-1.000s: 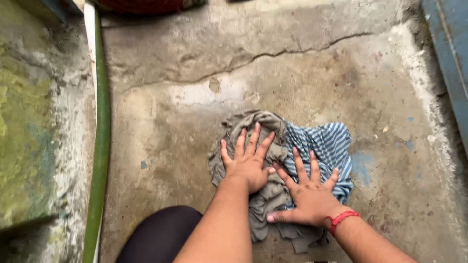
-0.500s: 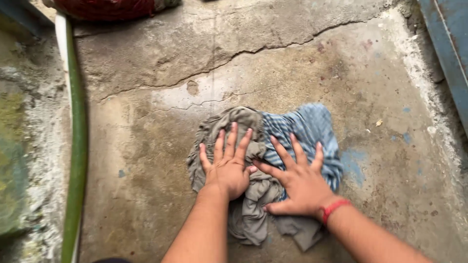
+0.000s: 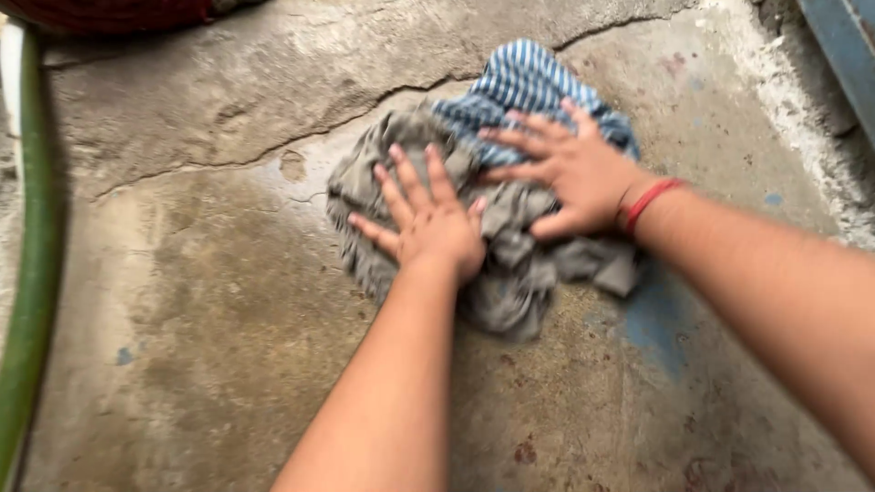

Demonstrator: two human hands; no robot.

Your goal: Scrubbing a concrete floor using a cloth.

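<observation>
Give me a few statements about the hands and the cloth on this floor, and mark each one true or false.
1. Both hands press flat on the cloth. True: the left hand and right hand lie open on the crumpled cloth.
2. The cloth is plain red. False: it is grey with a blue-striped part.
3. A red band sits on the right wrist. True.
4. The cloth lies in a basin. False: it lies on the cracked concrete floor.
5. A green hose runs along the left edge. True.
</observation>
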